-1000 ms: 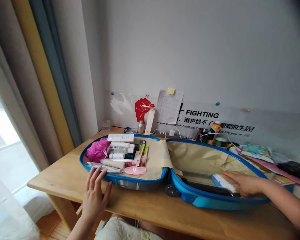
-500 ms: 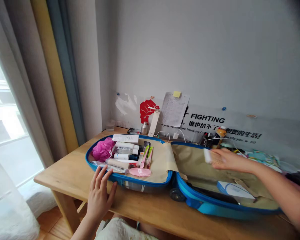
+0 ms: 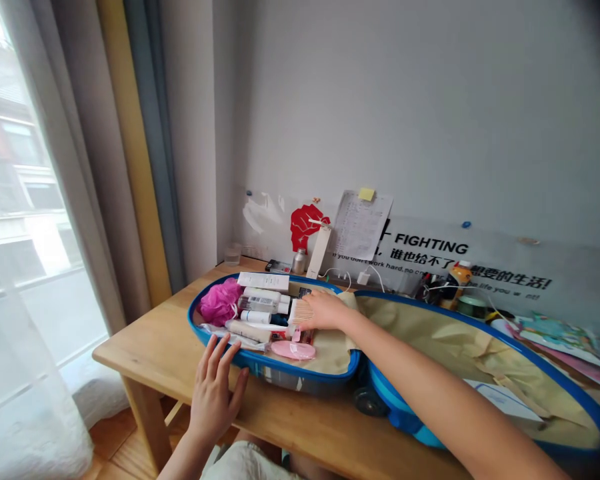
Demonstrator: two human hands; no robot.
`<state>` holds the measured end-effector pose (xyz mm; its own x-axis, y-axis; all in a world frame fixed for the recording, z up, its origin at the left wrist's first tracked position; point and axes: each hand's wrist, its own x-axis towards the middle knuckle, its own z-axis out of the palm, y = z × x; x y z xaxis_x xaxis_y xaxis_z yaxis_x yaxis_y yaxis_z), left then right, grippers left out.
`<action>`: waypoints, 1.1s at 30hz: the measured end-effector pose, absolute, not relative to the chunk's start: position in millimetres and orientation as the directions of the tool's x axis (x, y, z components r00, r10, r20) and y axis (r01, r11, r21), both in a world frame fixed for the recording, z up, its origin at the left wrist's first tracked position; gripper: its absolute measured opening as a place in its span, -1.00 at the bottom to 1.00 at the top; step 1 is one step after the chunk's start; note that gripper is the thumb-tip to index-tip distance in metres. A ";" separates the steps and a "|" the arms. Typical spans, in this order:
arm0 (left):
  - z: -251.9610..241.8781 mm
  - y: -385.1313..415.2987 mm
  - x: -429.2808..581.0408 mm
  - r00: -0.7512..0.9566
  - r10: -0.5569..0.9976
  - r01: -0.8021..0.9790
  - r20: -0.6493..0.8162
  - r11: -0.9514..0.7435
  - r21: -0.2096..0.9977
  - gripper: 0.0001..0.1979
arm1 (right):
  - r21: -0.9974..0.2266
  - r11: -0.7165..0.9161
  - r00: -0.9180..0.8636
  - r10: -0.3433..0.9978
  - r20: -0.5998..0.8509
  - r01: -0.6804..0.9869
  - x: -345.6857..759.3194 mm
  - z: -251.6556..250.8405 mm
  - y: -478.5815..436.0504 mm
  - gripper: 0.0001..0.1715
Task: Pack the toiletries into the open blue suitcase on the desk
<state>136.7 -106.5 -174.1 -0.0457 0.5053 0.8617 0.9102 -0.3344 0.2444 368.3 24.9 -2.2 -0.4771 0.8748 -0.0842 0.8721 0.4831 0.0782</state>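
An open blue suitcase [image 3: 300, 373] lies on a wooden desk [image 3: 155, 340], lined with tan paper. Its left half holds a pink bath pouf [image 3: 219, 301], several white tubes and bottles [image 3: 260, 308] and a pink oval mirror [image 3: 293, 349]. My right hand [image 3: 323, 311] reaches across into that half, closed on a white comb [image 3: 300, 311] held over the toiletries. My left hand [image 3: 215, 392] rests flat with fingers spread against the near rim of the left half. A white box [image 3: 500, 400] lies in the right half.
Curtains and a window stand at the left. Along the wall behind the suitcase are a poster, a pinned paper sheet [image 3: 360, 225], a small metal bottle [image 3: 298, 261], cables, an orange-capped bottle [image 3: 459, 275] and booklets [image 3: 555, 333] at the far right.
My right hand lifted the comb out of the right half and carried it left over to the toiletries in the left half. The view has shifted left. My left hand stayed on the rim.
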 end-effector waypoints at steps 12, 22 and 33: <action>-175.1 -106.8 136.2 -0.049 0.518 0.906 0.854 -0.336 0.257 -0.46 | 0.105 0.517 -0.502 0.854 -0.138 0.850 362.7 -15.5 22.4 -0.05; -175.9 -106.1 135.6 -0.036 0.503 0.913 0.863 -0.335 0.234 -0.48 | 0.004 0.441 -0.440 0.896 -0.061 0.897 390.2 10.8 23.5 -0.12; -175.8 -105.9 134.2 -0.051 0.507 0.900 0.860 -0.350 0.260 -0.45 | 0.034 -0.044 0.043 0.999 0.005 0.998 623.3 27.5 -28.6 -0.81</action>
